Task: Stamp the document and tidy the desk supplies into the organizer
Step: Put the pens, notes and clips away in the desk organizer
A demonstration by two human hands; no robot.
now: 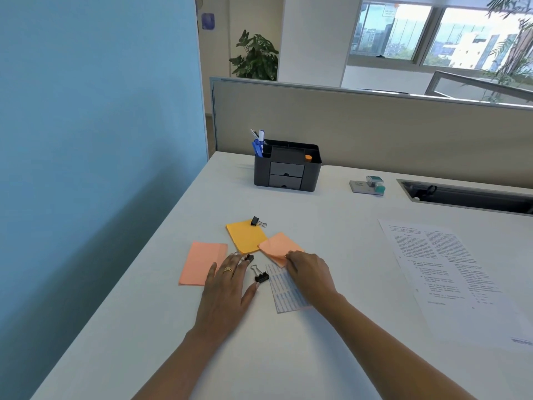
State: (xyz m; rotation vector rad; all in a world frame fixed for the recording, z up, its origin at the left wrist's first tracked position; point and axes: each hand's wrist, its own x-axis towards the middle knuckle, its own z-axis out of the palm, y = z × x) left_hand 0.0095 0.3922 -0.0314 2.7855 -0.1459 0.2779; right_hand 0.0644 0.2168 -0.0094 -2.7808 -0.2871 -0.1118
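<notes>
A: What does the right hand (pixel 310 272) grasp?
B: It pinches the near edge of the peach pad (pixel 278 246). A label sheet (pixel 285 290) lies under the wrist.
A: And the left hand (pixel 227 287)?
B: Released, flat on the desk (pixel 317 226) just left of the grip, fingertips at a clip (pixel 248 258). A yellow pad (pixel 246 236) touches the peach one's far-left side. The document (pixel 444 269) lies right of the grip. The organizer (pixel 287 168) and stamp (pixel 372 184) stand well beyond it.

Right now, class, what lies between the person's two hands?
The head view shows a black binder clip between the left hand and right hand, a second binder clip by the left fingertips; the right hand grips a peach sticky-note pad.
</notes>
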